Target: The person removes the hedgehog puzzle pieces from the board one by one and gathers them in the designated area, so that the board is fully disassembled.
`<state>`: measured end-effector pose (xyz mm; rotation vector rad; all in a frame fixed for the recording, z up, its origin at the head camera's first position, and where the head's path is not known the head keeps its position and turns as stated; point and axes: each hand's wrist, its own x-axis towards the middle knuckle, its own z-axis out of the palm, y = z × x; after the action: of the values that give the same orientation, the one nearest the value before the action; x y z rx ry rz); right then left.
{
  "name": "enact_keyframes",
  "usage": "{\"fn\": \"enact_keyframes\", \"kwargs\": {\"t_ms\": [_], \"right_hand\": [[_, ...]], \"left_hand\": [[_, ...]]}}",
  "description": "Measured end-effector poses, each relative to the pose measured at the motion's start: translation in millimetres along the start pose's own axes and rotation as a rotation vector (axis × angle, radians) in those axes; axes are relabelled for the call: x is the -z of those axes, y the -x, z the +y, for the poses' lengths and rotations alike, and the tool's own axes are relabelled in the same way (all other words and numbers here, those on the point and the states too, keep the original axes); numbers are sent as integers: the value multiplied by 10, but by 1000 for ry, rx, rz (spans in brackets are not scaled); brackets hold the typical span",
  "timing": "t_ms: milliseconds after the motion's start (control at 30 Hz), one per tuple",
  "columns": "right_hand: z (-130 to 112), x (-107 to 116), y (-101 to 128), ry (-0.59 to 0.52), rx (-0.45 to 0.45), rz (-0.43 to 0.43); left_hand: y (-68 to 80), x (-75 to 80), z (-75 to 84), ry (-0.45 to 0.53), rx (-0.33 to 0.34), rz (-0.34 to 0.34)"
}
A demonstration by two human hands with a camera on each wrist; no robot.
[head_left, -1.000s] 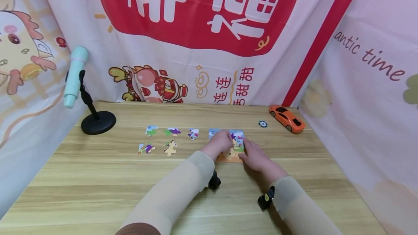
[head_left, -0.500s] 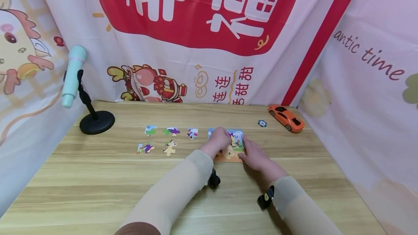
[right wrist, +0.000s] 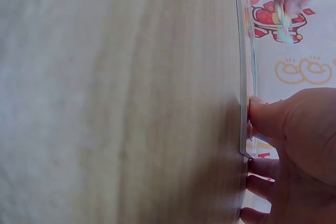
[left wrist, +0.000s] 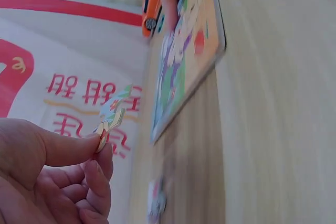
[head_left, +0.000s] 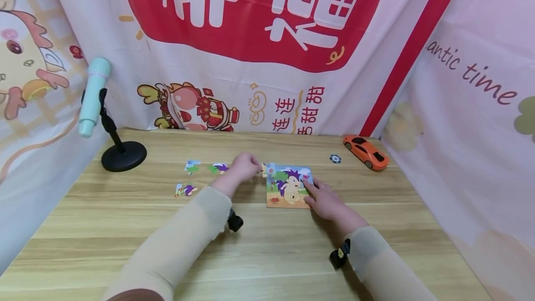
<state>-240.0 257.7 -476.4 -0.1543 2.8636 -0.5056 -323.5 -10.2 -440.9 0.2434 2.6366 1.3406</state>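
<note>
1. The puzzle board is a thin, flat rectangular tray with an orange lower band and a picture of a purple-spined cartoon animal on a blue and green ground. It lies flat on the wooden counter, near the middle.
2. The left hand is just left of the board's upper left corner. Thumb and forefinger are curled and pinch one small puzzle piece; the piece is held above the counter, apart from the board. The piece shows blue, green and yellow print on a cardboard edge.
3. The right hand rests at the board's right edge. The thumb presses against the edge near the lower right corner; the other fingers lie loosely bent beside it. It holds nothing.
4. The board is filled with fitted pieces forming the picture; whether any recess is vacant cannot be told.
5. Loose pieces lie on the counter to the left of the left hand: two in a far row, one nearer.
6. A mint-green microphone on a black stand is at the far left; an orange toy car and a small round disc are at the far right.
</note>
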Motion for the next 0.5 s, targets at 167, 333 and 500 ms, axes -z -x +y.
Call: {"fn": "enact_keyframes", "kwargs": {"t_ms": [167, 333, 500], "right_hand": [[-22, 4, 2, 8, -11, -7], [-34, -9, -5, 26, -17, -10], [-42, -18, -15, 22, -26, -14]], "left_hand": [[152, 351, -173, -66, 10, -4], [307, 486, -327, -86, 70, -84], [408, 453, -417, -133, 110, -147]]}}
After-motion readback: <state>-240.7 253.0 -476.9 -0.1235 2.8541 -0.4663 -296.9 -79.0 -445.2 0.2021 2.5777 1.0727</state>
